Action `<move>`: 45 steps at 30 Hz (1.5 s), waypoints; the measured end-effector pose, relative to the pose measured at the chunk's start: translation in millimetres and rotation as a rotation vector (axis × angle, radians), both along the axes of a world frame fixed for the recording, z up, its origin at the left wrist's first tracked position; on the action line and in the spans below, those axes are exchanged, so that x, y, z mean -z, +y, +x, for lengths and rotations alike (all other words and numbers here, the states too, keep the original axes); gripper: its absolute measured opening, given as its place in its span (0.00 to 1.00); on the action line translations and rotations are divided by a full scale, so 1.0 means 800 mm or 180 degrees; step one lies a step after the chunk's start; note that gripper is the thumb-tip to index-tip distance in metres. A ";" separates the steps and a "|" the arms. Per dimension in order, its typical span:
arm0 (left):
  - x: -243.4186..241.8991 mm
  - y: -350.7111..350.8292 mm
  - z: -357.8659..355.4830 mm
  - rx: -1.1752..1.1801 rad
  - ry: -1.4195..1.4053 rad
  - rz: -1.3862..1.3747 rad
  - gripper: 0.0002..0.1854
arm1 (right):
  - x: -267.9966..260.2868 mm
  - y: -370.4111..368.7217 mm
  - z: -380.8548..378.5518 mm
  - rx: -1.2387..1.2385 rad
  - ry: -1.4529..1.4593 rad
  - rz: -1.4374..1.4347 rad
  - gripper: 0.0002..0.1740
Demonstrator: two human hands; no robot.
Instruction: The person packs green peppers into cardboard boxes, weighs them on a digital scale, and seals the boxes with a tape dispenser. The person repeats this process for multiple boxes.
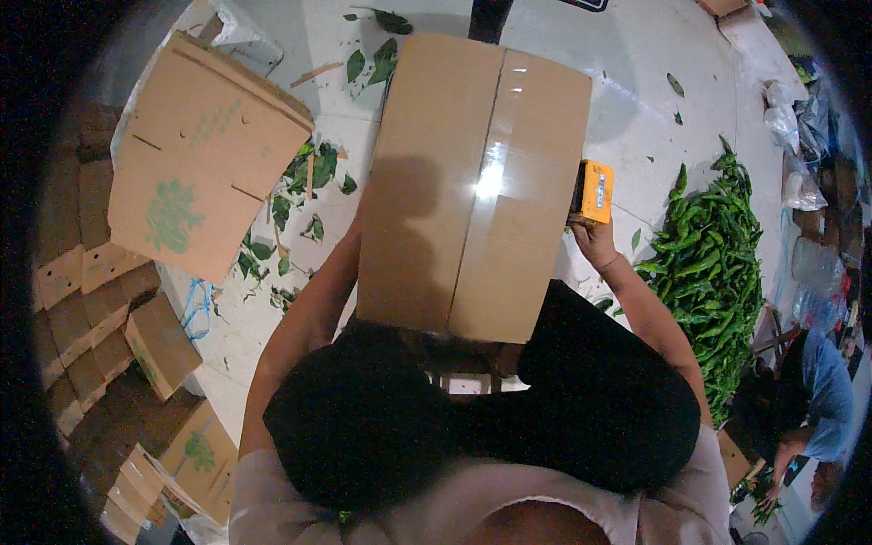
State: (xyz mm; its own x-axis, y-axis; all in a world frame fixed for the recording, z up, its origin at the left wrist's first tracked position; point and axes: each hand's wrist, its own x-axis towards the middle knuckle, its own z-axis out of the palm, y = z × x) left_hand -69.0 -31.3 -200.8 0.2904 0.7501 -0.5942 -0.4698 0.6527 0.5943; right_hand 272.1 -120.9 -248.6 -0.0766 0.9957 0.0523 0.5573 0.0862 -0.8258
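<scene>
A closed cardboard box [422, 177] stands before me between my forearms, its long seam covered by shiny clear tape. At the box's right side, my right hand [597, 240] grips a yellow tape dispenser [598, 192], held close to the cardboard. My left forearm runs up along the left side of the box, and the left hand is hidden behind it. My knees in black trousers are below the near edge of the box. Loose green leaves [355, 66] lie on the pale floor beyond its left corner.
A long pile of green peppers [708, 266] lies on the floor at right. Another cardboard box [204, 157] stands at left, with many cartons [102, 306] beyond it. Plastic bags [817, 272] line the right rim. A co-worker in a blue top [824, 388] bends at lower right.
</scene>
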 end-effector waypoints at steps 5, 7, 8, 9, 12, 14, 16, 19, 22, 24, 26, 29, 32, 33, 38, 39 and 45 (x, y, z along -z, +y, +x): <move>-0.027 0.001 0.002 -0.0086 0.0029 -0.0184 0.14 | -0.005 -0.026 -0.003 0.0280 0.0981 -0.0347 0.29; -0.036 -0.001 0.007 -0.0050 0.0038 -0.0214 0.14 | -0.028 -0.028 -0.001 0.0483 0.1330 -0.0622 0.30; -0.037 -0.002 0.008 -0.0036 0.0020 -0.0293 0.15 | -0.031 -0.027 0.006 0.0355 0.1090 -0.0565 0.31; -0.036 -0.003 0.010 0.0018 0.0024 -0.0278 0.15 | -0.035 -0.022 0.017 0.0254 0.0830 -0.0474 0.31; -0.040 -0.015 -0.004 0.0026 0.0175 -0.0262 0.15 | -0.099 0.026 0.004 -0.0167 0.0872 -0.0503 0.39; -0.042 -0.024 -0.014 0.0027 0.0285 -0.0255 0.16 | -0.151 0.059 -0.011 -0.0445 0.1071 -0.0980 0.44; -0.038 -0.025 -0.013 0.0113 0.0318 -0.0214 0.17 | -0.143 0.089 0.002 -0.0569 0.1003 -0.1169 0.43; -0.043 -0.031 -0.033 0.0200 0.0566 -0.0185 0.17 | -0.132 0.143 0.011 -0.0801 0.0912 -0.1676 0.40; -0.050 -0.022 -0.071 0.0467 0.1334 0.0054 0.18 | -0.113 0.181 0.006 -0.0845 0.1047 -0.1686 0.33; -0.081 -0.003 -0.097 0.0658 0.2458 0.0731 0.19 | -0.106 0.173 -0.007 -0.0407 0.1387 -0.1632 0.31; -0.154 0.009 -0.087 0.0476 0.3227 0.2153 0.20 | -0.099 0.166 -0.025 0.0149 0.1608 -0.1478 0.28; -0.243 -0.004 0.019 0.1693 0.1945 0.4569 0.26 | -0.090 0.175 -0.023 0.0075 0.1789 -0.1588 0.27; -0.262 -0.012 0.116 0.3951 0.2934 0.5748 0.34 | -0.071 0.180 -0.009 -0.0078 0.1856 -0.1278 0.26; -0.254 -0.009 0.121 0.3846 0.3233 0.5940 0.34 | -0.063 0.175 -0.003 -0.0134 0.1874 -0.1126 0.26; -0.235 -0.013 0.118 0.3755 0.3868 0.6050 0.34 | -0.084 0.076 0.008 -0.0335 0.1362 -0.1455 0.23; -0.239 -0.014 0.117 0.3761 0.3882 0.6017 0.33 | -0.095 0.049 0.007 -0.0296 0.1364 -0.1584 0.24; -0.239 -0.012 0.122 0.3753 0.3713 0.5988 0.33 | -0.103 -0.062 -0.018 0.0337 0.1888 -0.1431 0.25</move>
State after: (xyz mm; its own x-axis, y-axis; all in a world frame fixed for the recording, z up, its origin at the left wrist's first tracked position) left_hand 28.6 -41.1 -9.4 0.9572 0.2892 0.0137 0.2794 -0.9349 0.2191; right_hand 258.0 -170.5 -166.5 -0.0648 0.9313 -0.3584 -0.0055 -0.3595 -0.9331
